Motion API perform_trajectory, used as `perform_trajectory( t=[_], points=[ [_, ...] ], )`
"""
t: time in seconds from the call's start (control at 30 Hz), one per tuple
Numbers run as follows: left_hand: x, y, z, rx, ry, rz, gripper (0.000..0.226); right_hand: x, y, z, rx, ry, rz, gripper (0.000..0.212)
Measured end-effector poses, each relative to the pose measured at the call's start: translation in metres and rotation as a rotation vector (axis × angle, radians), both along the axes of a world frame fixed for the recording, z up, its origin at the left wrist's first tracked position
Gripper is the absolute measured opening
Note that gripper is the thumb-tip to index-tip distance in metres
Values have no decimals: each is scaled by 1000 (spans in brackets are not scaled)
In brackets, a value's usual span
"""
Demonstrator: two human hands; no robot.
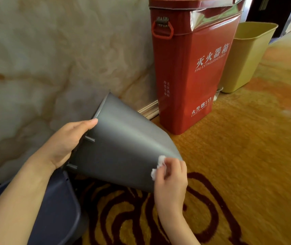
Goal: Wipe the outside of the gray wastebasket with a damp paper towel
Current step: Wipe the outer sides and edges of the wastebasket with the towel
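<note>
Wiping gray wastebasket point(123, 149), tipped off the carpet w/ my left hand point(67, 144) gripping its base, right hand point(170, 175) pinching damp paper towel point(159, 165) near rim; next: rotate, do other sides.

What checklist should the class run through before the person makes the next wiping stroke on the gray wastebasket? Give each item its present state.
1. Left hand steadies the gray wastebasket at its base end: ok.
2. Right hand pinches the paper towel: ok.
3. Towel touches the outer wall, near the rim end: ok.
4. Towel is damp: cannot tell.
5. Wastebasket is tilted so an unwiped side faces the person: cannot tell, no wet streaks show.
6. Room to stroke without hitting the red fire extinguisher box: ok, it stands apart from the wastebasket.
</note>
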State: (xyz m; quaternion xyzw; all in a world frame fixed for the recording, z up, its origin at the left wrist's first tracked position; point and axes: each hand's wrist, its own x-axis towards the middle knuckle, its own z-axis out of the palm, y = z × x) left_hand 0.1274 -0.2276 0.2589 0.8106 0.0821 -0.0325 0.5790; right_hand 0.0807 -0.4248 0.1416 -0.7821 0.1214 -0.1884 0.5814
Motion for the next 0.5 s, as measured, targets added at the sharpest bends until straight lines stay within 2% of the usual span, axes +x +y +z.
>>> perform_trajectory(
  t=[0.13, 0.2, 0.27, 0.37, 0.5],
  points=[
    [5, -4, -5, 27, -37, -9, 40, 19, 23, 47, -37, -228, 164, 7],
    [6, -6, -7, 16, -41, -64, 38, 29, 34, 58, -82, -254, 247, 9],
    [8, -7, -8, 10, -53, -107, 37, 36, 35, 50, -109, -208, 260, 9],
    [11, -9, -8, -5, -59, -108, 37, 43, 12, 13, -93, -94, 110, 9],
    [9, -18, -5, 14, -61, -138, 35, 57, -42, -53, -15, 259, -148, 16]
  ],
)
